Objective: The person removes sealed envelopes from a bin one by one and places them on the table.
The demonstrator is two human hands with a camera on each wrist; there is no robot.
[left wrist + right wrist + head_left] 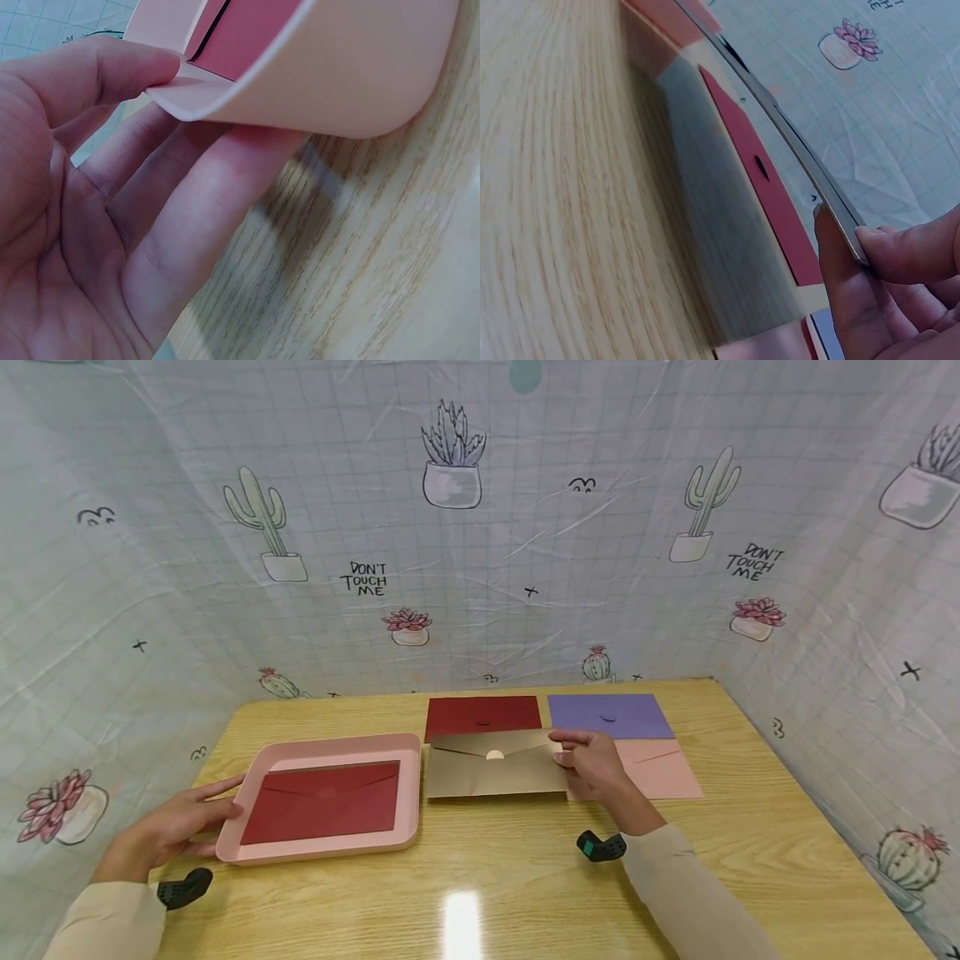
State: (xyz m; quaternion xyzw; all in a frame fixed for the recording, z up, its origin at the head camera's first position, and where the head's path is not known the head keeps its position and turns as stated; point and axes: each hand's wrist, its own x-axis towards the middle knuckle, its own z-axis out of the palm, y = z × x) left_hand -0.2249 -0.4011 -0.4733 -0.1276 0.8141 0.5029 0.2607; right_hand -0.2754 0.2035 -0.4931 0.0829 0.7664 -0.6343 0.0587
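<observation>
At the left, my left hand (pixel 176 827) grips the left end of a pink tray (pixel 408 793), thumb at the rim and fingers beneath it in the left wrist view. A dark red envelope (pixel 330 802) lies flat inside the tray. My right hand (pixel 597 767) pinches the right edge of a gold-brown envelope (pixel 468 777) between thumb and fingers. In the right wrist view this envelope (pixel 799 150) is held up off the table, its shadow on the wood below. A round pale seal (pixel 495 755) sits at its flap.
Behind the gold-brown envelope lie another dark red envelope (pixel 483 708) and a purple envelope (pixel 611 714). A pink envelope (pixel 667 772) is partly hidden by my right hand. A patterned curtain (pixel 480 568) encloses the wooden table (pixel 375 902) at the back and sides.
</observation>
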